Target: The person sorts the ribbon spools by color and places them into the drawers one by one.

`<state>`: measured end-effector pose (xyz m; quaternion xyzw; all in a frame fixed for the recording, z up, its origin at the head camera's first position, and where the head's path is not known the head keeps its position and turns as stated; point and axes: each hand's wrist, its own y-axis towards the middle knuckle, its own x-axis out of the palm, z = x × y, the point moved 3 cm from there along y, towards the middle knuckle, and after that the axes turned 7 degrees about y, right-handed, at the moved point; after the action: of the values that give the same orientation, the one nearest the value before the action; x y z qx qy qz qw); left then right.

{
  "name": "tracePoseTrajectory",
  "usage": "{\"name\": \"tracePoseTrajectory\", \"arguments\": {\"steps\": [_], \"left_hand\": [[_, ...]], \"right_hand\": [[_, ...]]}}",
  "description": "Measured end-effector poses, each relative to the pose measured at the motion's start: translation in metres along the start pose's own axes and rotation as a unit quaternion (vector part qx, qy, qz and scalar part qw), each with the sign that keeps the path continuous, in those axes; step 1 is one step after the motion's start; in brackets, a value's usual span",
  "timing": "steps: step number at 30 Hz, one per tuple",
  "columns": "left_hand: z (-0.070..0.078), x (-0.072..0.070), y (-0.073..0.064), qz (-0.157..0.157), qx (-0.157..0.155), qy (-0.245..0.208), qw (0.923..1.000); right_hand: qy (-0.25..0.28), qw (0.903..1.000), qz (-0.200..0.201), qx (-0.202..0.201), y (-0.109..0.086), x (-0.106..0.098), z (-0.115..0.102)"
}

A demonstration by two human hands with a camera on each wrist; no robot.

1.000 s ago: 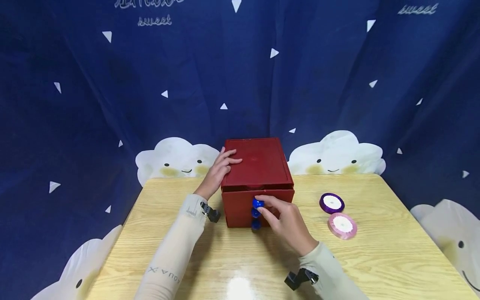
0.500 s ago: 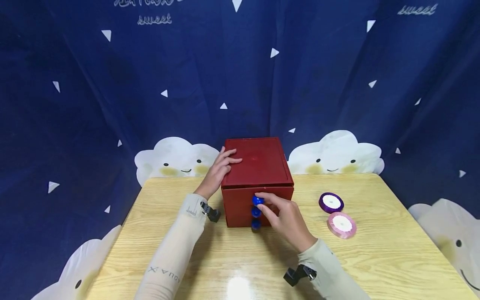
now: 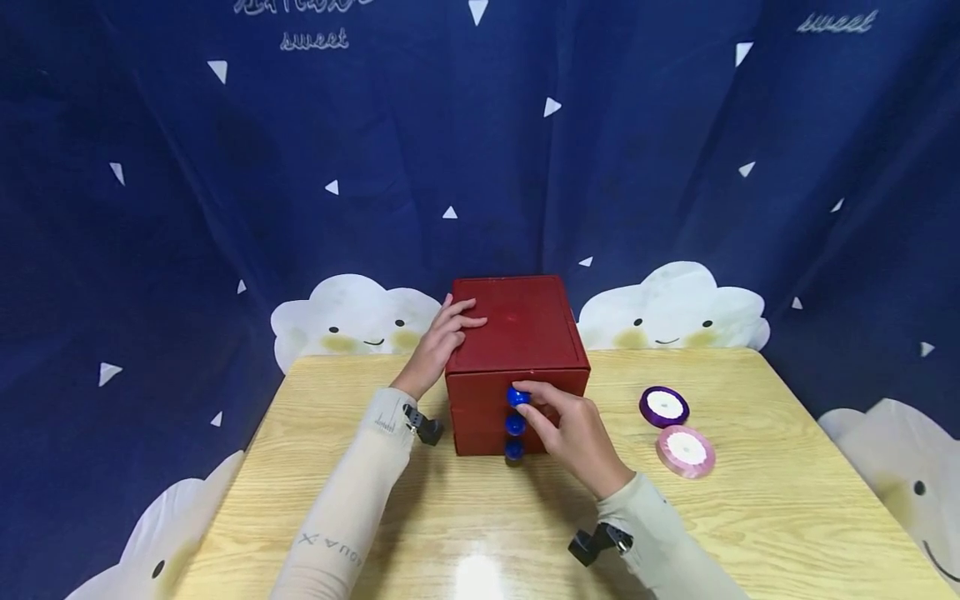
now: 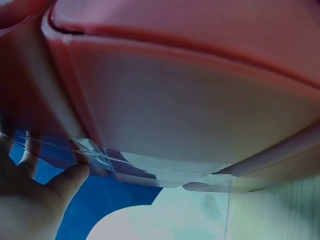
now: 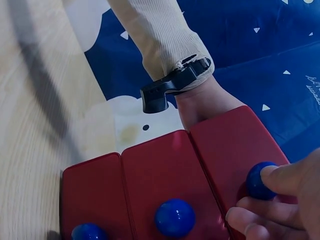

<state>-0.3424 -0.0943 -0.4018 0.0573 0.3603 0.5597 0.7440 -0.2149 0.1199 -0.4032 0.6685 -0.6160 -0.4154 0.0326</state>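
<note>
A red box of three stacked drawers (image 3: 517, 325) stands at the back middle of the table, each drawer front bearing a round blue knob. My right hand (image 3: 573, 433) pinches the top blue knob (image 3: 517, 396) between thumb and finger. The middle knob (image 5: 175, 218) and the bottom knob (image 5: 89, 232) show below it, untouched. All three drawer fronts sit flush with the box. My left hand (image 3: 441, 342) rests on the box's upper left edge, fingers spread over the top. In the left wrist view its thumb (image 4: 72, 180) lies near the box's side.
To the right of the box, a purple ribbon roll (image 3: 664, 406) and a pink ribbon roll (image 3: 686, 451) lie on the wooden table (image 3: 780, 500). Behind the table hangs a dark blue curtain (image 3: 495, 150) with white clouds.
The top drawer has gone in, and the gap under the box's top has closed. My right hand moved slightly forward with the knob. My left hand stayed in place.
</note>
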Motion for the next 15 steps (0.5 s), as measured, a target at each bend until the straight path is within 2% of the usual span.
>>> {"name": "tracePoseTrajectory", "arguments": {"steps": [3, 10, 15], "left_hand": [[0.0, 0.001, 0.001, 0.001, 0.001, 0.001, 1.0], [0.002, 0.0, 0.001, -0.019, -0.008, -0.001, 0.9998], [0.033, -0.008, -0.004, -0.023, -0.014, 0.003, 0.9996]], "right_hand": [[0.0, 1.0, -0.001, -0.001, 0.001, -0.001, 0.002], [0.006, 1.0, 0.006, 0.003, 0.001, -0.001, 0.002], [0.005, 0.9999, 0.004, 0.009, 0.002, 0.001, 0.003]]}}
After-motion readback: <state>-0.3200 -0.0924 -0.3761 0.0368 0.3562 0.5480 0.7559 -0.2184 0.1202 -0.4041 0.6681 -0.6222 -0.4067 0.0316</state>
